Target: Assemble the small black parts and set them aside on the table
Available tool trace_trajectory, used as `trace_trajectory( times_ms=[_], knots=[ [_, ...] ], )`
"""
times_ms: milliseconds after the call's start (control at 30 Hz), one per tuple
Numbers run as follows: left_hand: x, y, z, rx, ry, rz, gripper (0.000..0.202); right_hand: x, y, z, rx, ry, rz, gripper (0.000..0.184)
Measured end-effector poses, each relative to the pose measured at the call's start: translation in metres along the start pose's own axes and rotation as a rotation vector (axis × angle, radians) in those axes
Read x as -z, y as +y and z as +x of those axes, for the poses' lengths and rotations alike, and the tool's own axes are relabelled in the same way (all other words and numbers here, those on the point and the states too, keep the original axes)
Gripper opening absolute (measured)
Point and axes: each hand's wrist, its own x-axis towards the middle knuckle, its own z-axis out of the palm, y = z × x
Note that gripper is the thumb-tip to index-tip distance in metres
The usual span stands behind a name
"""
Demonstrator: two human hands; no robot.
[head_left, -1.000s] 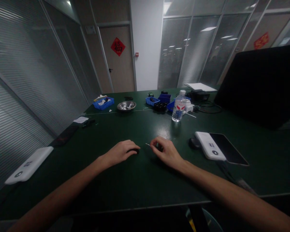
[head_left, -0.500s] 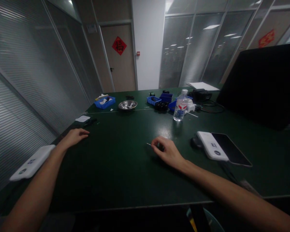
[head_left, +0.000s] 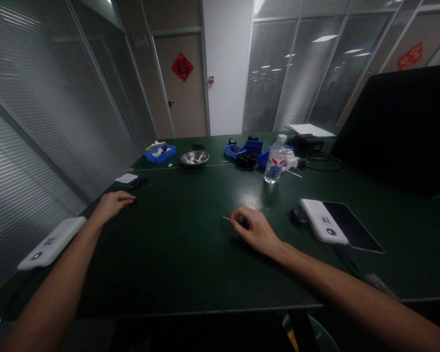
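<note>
My right hand [head_left: 254, 228] rests on the dark green table [head_left: 190, 254] near its middle, fingers curled in a pinch on a thin pale stick [head_left: 226, 218] whose tip pokes out to the left. My left hand [head_left: 113, 202] lies far out at the table's left edge, fingers together and curved down over something dark that I cannot make out, beside a black phone. A small dark tool [head_left: 137, 184] and a white paper scrap [head_left: 126, 178] lie just beyond it.
A white power bank [head_left: 51, 243] lies at the near left, another [head_left: 321, 220] beside a dark tablet [head_left: 352, 227] at the right. A water bottle [head_left: 276, 160], steel bowl [head_left: 194, 157], blue bins [head_left: 160, 153] and cables sit at the back. A large black screen [head_left: 399, 127] stands right.
My left hand left the small dark thing by the table's middle and swept out to the left edge, where it now rests. My right hand has hardly moved.
</note>
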Motion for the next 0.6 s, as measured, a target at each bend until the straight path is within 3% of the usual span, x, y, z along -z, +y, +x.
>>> trace_trajectory(
  times_ms=[600],
  knots=[
    [-0.004, -0.012, 0.004, -0.025, 0.02, 0.044, 0.034, -0.001, 0.001, 0.0, 0.006, -0.005, -0.013, 0.01]
  ],
)
